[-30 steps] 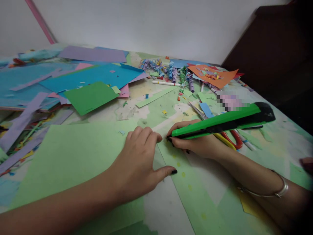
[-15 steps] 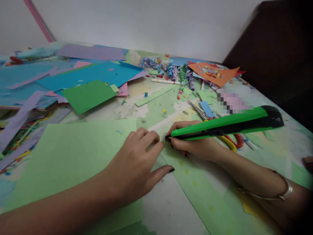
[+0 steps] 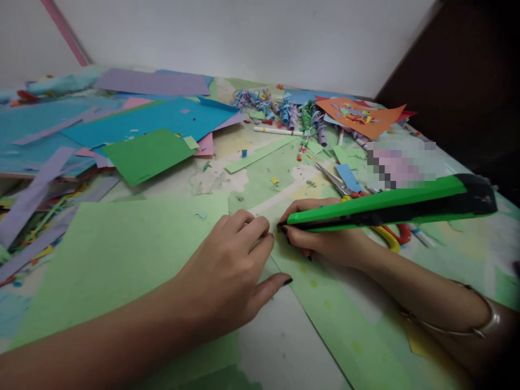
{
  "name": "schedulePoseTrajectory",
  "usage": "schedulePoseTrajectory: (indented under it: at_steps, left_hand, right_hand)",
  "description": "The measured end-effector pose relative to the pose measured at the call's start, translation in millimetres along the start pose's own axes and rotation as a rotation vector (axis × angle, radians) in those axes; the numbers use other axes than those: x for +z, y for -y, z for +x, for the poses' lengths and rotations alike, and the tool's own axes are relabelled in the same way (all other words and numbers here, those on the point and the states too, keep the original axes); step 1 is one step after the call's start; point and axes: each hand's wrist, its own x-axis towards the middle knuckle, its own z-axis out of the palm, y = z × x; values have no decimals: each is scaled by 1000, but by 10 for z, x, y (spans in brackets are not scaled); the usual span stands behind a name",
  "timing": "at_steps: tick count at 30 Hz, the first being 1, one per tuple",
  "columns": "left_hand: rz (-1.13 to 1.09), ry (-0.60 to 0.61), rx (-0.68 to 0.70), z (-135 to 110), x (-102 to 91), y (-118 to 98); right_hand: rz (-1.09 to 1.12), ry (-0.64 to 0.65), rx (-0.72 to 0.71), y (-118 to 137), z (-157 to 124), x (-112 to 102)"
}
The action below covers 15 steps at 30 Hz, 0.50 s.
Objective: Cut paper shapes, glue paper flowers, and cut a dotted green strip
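Observation:
In my right hand is a long green-and-black box cutter, gripped near its front end, its body slanting back over my forearm. The tip points down and left, with the blade hidden by my fingers. Under that hand lies a light green paper strip with paler dots. My left hand rests palm down at the strip's left edge, fingers bent and thumb stretched apart, close to my right fingertips. A large light green sheet extends beneath my left wrist.
Scissors with red and yellow handles lie behind my right hand. Blue and green sheets are stacked at the back left. Curled paper rolls, a white marker and an orange sheet with scraps lie further back.
The view has shifted slightly, so the right hand and box cutter appear a little further right. Both hands keep nearly the same pose and place on the paper.

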Motion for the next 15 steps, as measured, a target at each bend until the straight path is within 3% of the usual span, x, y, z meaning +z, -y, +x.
schedulePoseTrajectory:
  at_steps: [15]
  left_hand:
    - [-52, -1, -9, -1, -10, 16]
  right_hand:
    - [-2, 1, 9, -5, 6, -6]
